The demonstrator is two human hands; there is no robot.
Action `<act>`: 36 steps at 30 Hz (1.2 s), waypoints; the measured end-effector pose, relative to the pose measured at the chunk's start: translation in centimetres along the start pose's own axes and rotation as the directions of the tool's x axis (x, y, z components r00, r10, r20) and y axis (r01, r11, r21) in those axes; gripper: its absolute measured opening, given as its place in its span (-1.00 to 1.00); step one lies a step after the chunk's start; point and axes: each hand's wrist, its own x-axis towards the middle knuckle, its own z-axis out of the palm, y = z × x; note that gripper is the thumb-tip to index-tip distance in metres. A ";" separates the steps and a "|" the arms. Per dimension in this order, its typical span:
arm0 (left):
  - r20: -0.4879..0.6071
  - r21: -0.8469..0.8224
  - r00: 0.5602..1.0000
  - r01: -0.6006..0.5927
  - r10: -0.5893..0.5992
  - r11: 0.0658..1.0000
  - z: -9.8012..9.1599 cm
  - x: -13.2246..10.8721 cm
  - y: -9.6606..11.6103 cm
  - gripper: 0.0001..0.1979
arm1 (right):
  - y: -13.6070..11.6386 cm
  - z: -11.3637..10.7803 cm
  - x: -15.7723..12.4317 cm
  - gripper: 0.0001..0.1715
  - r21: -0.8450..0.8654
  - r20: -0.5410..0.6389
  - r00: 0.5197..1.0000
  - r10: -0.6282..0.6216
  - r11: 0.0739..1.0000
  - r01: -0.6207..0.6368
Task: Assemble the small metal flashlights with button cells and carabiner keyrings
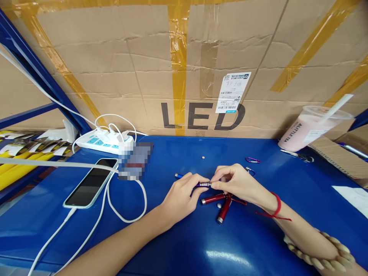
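My left hand grips a small purple mini flashlight with a white label, between thumb and fingers. Its silver end is pinched by the fingertips of my right hand, so both hands meet at it. Below them on the table lie red mini flashlights, joined near one end under my right hand. A small silver disc, like a button cell, lies beside these, and another silver disc lies farther back. The tip of a blue mini flashlight shows behind my left hand.
A purple carabiner and a blue carabiner lie behind my right hand. At the left are a phone, white cables and a power strip. A drink cup and keys stand right. A large cardboard box closes the back.
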 end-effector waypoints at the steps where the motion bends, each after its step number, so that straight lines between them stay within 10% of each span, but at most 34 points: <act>1: -0.005 -0.003 1.000 -0.010 0.010 1.000 0.0 0.0 0.0 -0.87 | 0.1 0.0 0.0 -0.79 0.007 0.006 1.000 0.004 1.000 -0.004; 23: -0.120 0.110 0.982 -0.134 0.147 0.985 0.5 -0.2 -0.5 -0.84 | 0.0 0.9 -0.2 -0.76 -0.030 -0.046 0.998 -0.034 0.999 0.033; 36: -0.127 0.198 0.965 -0.203 0.231 0.959 -0.2 0.2 0.0 -0.81 | -0.5 1.4 -0.6 -0.50 0.316 0.105 0.986 0.127 0.936 -0.154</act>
